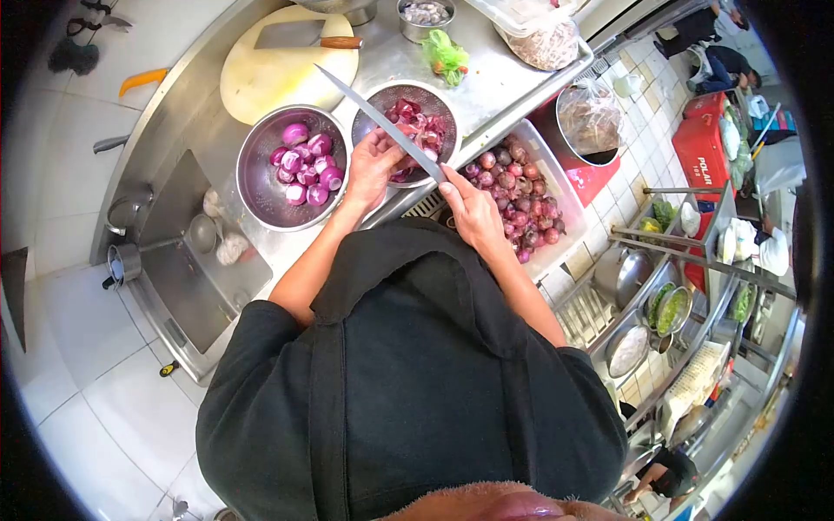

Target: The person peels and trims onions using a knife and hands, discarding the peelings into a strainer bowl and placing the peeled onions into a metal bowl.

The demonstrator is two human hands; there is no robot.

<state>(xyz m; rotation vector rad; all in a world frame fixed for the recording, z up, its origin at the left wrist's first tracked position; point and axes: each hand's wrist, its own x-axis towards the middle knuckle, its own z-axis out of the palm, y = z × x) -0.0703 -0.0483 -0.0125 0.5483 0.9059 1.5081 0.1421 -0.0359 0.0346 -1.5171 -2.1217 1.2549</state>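
My right hand [473, 208] is closed round the handle end of a long knife [378, 118], whose blade slants up and left over a metal bowl of red onion peels [426, 126]. My left hand [375, 165] has its fingers bent together below the blade, over that bowl's left side; what they hold, if anything, is hidden. Just left of it stands a metal colander [250, 178] with several peeled purple onions [304, 165]. A clear plastic bin [569, 213] of unpeeled red onions [521, 187] sits to the right, beside my right forearm.
A round cutting board [252, 82] bearing a cleaver [291, 35] lies at the upper left, above a sink [195, 260]. A green plastic bag [445, 56] and small metal bowl [426, 35] are beyond. Racks [669, 247] stand right; other people [725, 69] are farther off.
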